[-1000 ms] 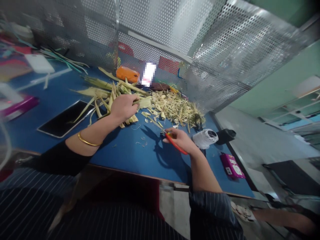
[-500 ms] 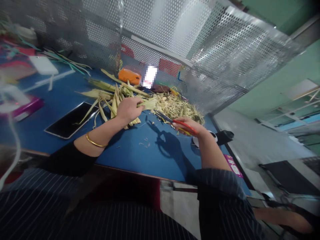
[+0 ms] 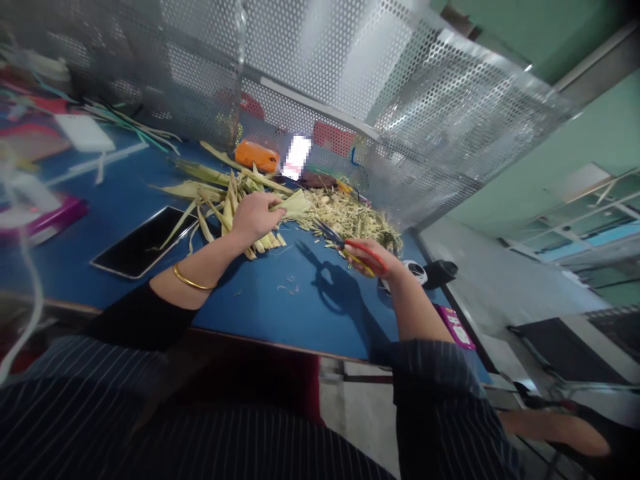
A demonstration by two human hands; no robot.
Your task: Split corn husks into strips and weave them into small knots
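My left hand is closed around pale strips of dried husk, like corn husk, whose ends stick out to the right of my fingers. My right hand grips scissors with red and yellow handles. Their blades point up and left, just short of the strip ends, and look slightly apart. Longer husks lie under and left of my left hand. Behind the scissors is a heap of small cut pieces.
A black-screened tablet lies on the blue table at the left. Behind the husks are an orange pouch and a lit, blurred phone. A perforated screen closes off the back. A person's arm shows at lower right.
My right hand and the scissors have shifted slightly, and the scissor handles look farther apart. My left hand keeps its hold on the husk strips. The view has turned a little.
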